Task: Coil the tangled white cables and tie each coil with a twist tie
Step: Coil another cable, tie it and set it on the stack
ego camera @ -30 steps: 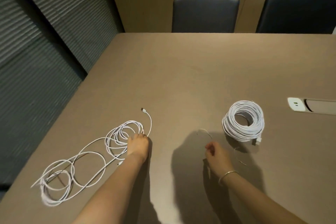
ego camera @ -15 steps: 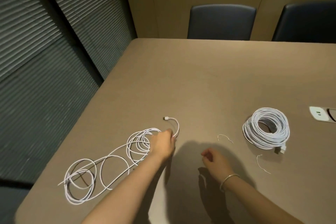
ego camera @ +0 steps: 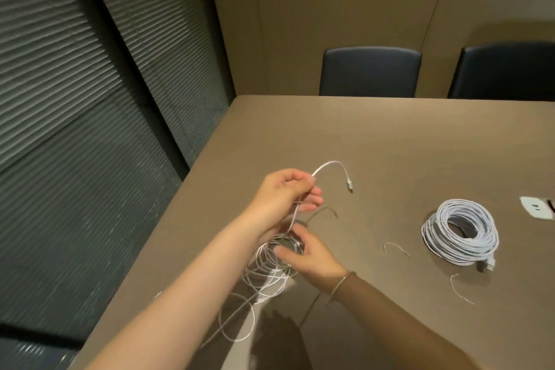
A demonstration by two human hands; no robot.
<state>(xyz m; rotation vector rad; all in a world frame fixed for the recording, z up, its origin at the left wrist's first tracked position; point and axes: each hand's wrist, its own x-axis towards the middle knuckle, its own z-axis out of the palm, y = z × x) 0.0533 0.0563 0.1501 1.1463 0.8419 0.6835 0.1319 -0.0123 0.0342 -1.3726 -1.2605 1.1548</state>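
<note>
1. Loose thin white cable: its upper loops are now lifted off the brown table; a second ago it all lay flat. The tail still trails toward the near edge.
2. Left hand pinches the cable near its plug end, which arcs up and right.
3. Right hand has left the ties and curls round the gathered loops.
4. I judge coiling has just started.
5. Thick white cable coil sits to the right; whether it's tied, I cannot tell. Two thin wire twist ties lie near it.
</note>
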